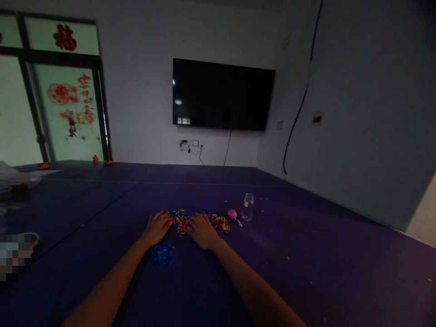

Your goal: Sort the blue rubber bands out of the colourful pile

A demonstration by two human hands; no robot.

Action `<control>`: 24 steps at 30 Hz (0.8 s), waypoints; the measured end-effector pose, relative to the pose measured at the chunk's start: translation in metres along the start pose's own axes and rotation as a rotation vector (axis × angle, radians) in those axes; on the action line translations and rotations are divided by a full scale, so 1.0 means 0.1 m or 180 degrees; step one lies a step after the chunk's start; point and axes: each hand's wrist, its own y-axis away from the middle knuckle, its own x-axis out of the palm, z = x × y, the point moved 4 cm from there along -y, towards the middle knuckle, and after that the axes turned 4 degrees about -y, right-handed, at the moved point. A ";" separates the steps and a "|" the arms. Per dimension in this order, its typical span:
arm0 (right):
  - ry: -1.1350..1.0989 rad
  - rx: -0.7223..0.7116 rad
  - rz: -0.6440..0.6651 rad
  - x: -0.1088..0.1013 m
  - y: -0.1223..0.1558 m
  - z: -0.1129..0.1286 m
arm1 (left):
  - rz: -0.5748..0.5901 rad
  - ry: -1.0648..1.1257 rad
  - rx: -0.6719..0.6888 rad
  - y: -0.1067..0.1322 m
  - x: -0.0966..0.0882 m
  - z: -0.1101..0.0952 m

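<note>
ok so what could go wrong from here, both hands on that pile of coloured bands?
1. The light is dim and the table dark: the small blue pile near the left hand barely stands out, so it could get scattered or mixed back in.
2. The clear bottle stands upright just right of the multicoloured pile; a sweep of the right hand might tip it.
3. The pink piece beside it could get knocked away.
</note>
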 end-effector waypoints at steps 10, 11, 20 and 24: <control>-0.0033 -0.0049 -0.0215 -0.01 0.00 -0.01 | -0.0485 0.0884 0.0076 -0.07 0.00 0.11; -0.0049 -0.0055 -0.0249 -0.01 0.00 -0.01 | -0.0541 0.0974 0.0075 -0.07 -0.02 0.12; -0.0039 -0.0147 -0.0405 -0.06 0.01 0.00 | -0.0845 0.1786 -0.0313 -0.06 -0.09 0.29; -0.0037 -0.0171 -0.0431 -0.05 0.01 -0.01 | -0.0836 0.1936 -0.0370 -0.03 -0.09 0.28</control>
